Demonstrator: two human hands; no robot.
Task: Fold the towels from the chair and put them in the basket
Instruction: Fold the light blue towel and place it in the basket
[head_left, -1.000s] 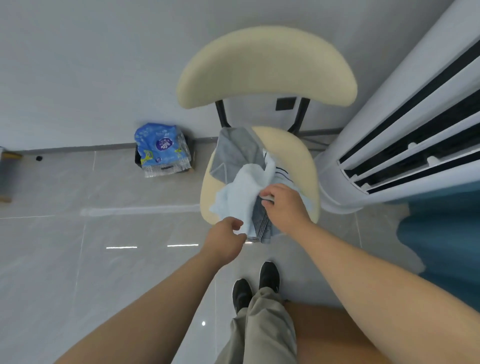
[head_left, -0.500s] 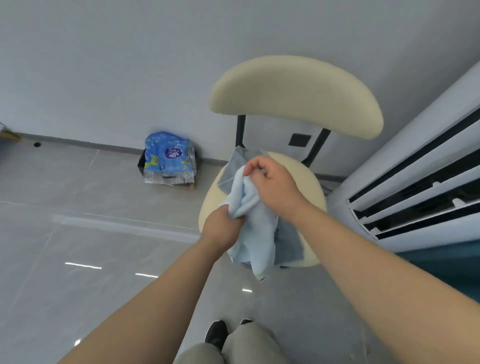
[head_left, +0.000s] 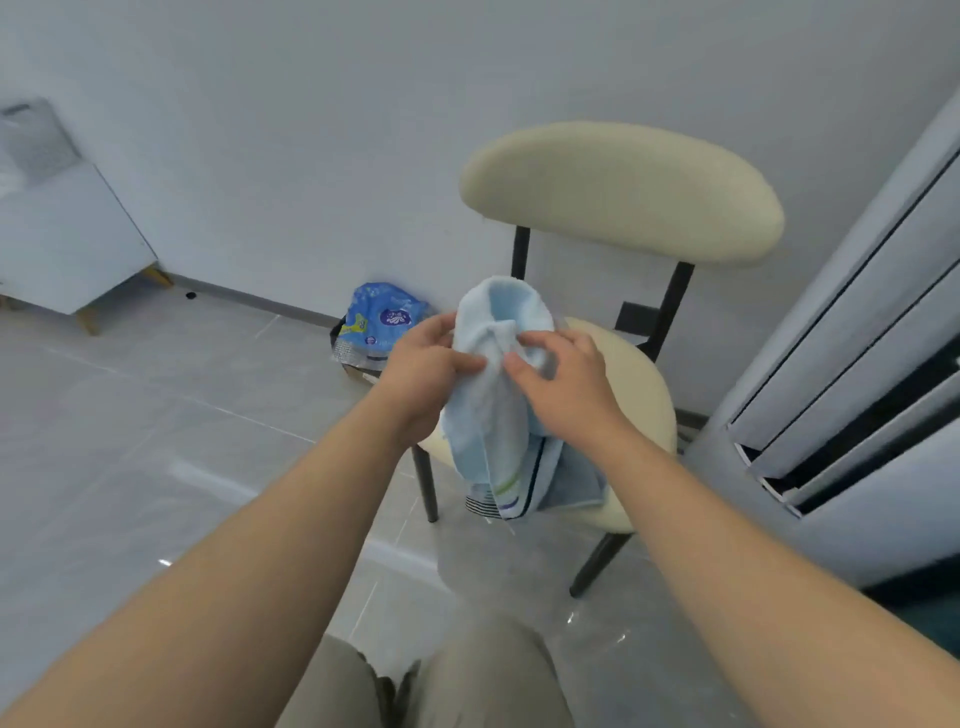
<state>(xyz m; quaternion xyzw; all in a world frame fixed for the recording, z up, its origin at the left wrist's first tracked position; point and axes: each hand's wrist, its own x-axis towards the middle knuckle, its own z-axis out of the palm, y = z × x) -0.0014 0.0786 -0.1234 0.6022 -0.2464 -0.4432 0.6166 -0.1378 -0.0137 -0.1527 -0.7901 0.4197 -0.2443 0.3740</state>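
A light blue towel (head_left: 488, 415) with striped ends hangs in the air in front of the cream chair (head_left: 631, 374). My left hand (head_left: 423, 374) grips its upper left side. My right hand (head_left: 563, 384) pinches its upper right part with thumb and fingers. The towel's top bulges up between both hands. A grey-blue towel (head_left: 574, 480) lies on the seat, partly hidden behind the hanging one. No basket is in view.
A blue plastic package (head_left: 382, 322) sits on the floor by the wall, left of the chair. A tall white air conditioner (head_left: 852, 364) stands at the right. A white cabinet (head_left: 62, 234) is at the far left. Grey tiled floor spreads to the left.
Both hands have lifted the light blue towel off the seat and now hold it up side by side. My view has tilted upward, showing more wall and the cabinet.
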